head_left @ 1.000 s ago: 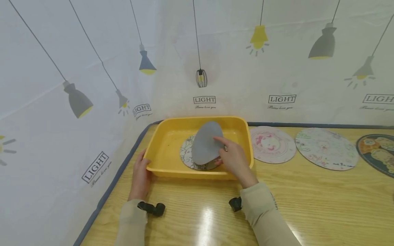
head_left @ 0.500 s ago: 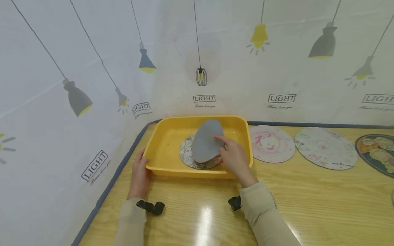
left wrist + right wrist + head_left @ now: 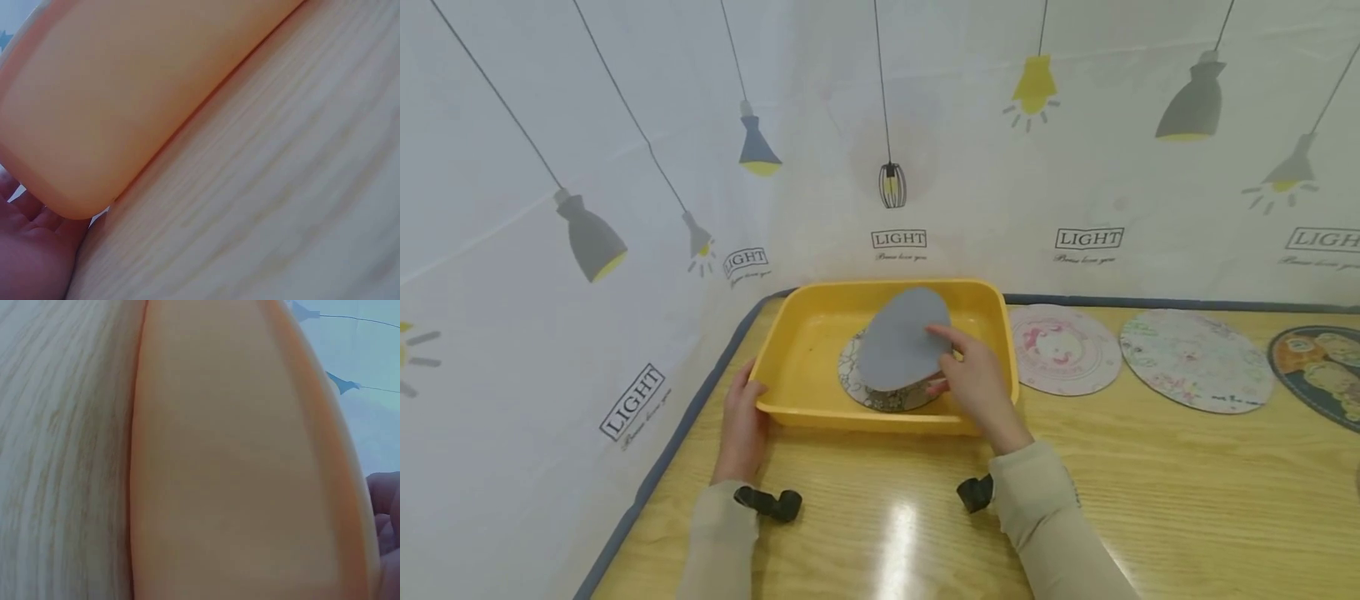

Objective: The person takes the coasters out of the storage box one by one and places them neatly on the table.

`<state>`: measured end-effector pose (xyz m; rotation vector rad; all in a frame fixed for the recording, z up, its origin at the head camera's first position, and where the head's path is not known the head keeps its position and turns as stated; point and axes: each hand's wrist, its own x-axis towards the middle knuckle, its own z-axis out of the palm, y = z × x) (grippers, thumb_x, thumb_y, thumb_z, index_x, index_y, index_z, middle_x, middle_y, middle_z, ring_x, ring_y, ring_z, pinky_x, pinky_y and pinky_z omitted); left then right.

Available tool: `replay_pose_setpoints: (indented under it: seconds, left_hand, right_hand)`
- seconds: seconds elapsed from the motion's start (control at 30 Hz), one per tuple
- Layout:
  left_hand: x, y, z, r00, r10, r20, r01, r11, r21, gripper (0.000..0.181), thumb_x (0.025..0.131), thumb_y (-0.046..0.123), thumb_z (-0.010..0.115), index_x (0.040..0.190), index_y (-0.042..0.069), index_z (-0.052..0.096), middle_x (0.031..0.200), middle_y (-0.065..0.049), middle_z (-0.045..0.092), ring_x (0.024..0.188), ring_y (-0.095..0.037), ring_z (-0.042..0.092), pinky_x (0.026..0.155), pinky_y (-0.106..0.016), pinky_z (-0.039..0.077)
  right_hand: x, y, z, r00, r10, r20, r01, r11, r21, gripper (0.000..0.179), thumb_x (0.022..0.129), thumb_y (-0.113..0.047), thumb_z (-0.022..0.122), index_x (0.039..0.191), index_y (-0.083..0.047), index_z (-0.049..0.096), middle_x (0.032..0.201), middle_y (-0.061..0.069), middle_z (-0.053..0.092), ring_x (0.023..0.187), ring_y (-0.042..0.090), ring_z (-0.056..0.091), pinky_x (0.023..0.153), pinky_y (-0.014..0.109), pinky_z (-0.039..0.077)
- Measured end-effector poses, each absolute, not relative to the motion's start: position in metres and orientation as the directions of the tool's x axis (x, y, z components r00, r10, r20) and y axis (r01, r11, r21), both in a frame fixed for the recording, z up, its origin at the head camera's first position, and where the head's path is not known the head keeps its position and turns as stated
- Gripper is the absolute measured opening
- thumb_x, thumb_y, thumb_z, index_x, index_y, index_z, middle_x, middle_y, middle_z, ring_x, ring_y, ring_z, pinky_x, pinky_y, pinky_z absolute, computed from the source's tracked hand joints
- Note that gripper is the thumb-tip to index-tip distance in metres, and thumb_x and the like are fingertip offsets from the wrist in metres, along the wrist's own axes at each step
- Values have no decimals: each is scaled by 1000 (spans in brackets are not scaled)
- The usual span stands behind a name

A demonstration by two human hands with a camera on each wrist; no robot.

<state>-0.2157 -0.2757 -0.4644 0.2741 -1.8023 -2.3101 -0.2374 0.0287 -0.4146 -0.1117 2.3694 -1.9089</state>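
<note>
A yellow plastic tray (image 3: 880, 422) sits against the back left corner of the table. Its near left corner is gripped by my left hand (image 3: 741, 433), thumb over the rim; the left wrist view has fingers (image 3: 28, 206) behind that corner. Over the tray, my right hand (image 3: 976, 379) pinches a thin round mat (image 3: 895, 343) by its right side, grey underside showing, tilted up. Beneath it, partly covered, a second round mat (image 3: 852, 379) with a black-and-white line pattern lies on the tray floor. The right wrist view mostly holds the tray's outer wall (image 3: 231, 450).
To the right of the tray lie a pink round mat (image 3: 1066, 350), a pale flowered one (image 3: 1195, 362) and a dark one with a food picture (image 3: 1318, 371). A white curtain with printed lamps (image 3: 970, 167) hangs behind the wooden table (image 3: 865, 533).
The grey-backed mat has turned slightly, its lower edge shifting left and up, with the right hand a little further right. The left hand keeps its grip on the tray corner.
</note>
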Motion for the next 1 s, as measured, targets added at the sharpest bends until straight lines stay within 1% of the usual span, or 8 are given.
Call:
replay_pose_setpoints:
  seconds: [0.03,0.13,0.3,0.5,0.63,0.8,0.9,1.0]
  left_hand:
    - [-216,-275,-464,-963,-268,-23,42,-235,971,49,84,3,34,132,12,39,129,-9,40,112,-35,40,84,-34,41]
    - [-216,-275,-464,-963,-270,-22,42,-231,972,49,84,3,35,132,12,39,130,-9,40,113,-35,40,86,-34,40]
    - [-217,-275,-464,-962,-272,-20,42,-221,974,48,84,4,35,132,12,40,129,-8,40,113,-33,40,86,-34,40]
    - [-217,-276,-466,-962,-274,-16,47,-219,975,48,85,4,36,132,12,40,130,-8,39,114,-33,39,88,-35,39]
    - [-217,-276,-466,-961,-276,-8,53,-215,975,48,84,3,35,131,11,40,130,-9,39,114,-33,39,89,-36,38]
    - [-217,-275,-465,-962,-272,-4,60,-225,973,48,85,2,34,131,10,40,129,-10,39,115,-35,38,88,-35,38]
    - [-217,-275,-465,-962,-273,-6,57,-224,973,47,85,3,34,131,11,40,129,-9,40,114,-34,39,86,-34,40]
    - [-217,-275,-465,-963,-270,-4,58,-224,973,48,84,3,35,131,10,40,128,-10,40,113,-35,39,85,-32,41]
  right_hand:
    - [-238,29,-414,-992,-118,-34,12,181,-983,44,88,-5,39,126,-25,50,136,6,38,65,29,63,54,38,49]
    - [-238,31,-413,-991,-125,-38,23,116,-993,45,88,-3,37,127,-22,50,138,7,35,70,32,62,64,42,50]
    - [-240,32,-411,-989,-134,-57,50,54,-997,46,88,0,36,127,-18,49,134,9,40,79,32,61,63,41,50]
    - [-243,34,-412,-988,-120,-92,96,-27,-995,45,87,1,39,127,-17,50,124,12,47,74,25,56,62,31,50]
    - [-243,35,-411,-989,-111,-96,99,-24,-995,44,87,-1,39,125,-18,52,122,11,48,76,24,54,64,32,50]
    - [-241,33,-411,-993,-105,-62,50,112,-992,42,87,-7,40,127,-15,51,122,11,49,70,29,58,60,35,50]
    - [-240,31,-412,-997,-74,-24,3,274,-962,43,86,-14,43,129,-16,49,121,10,50,63,28,59,51,32,48]
    - [-239,30,-413,-998,-37,44,-57,472,-880,43,85,-17,46,128,-18,49,117,8,53,52,23,54,46,29,40]
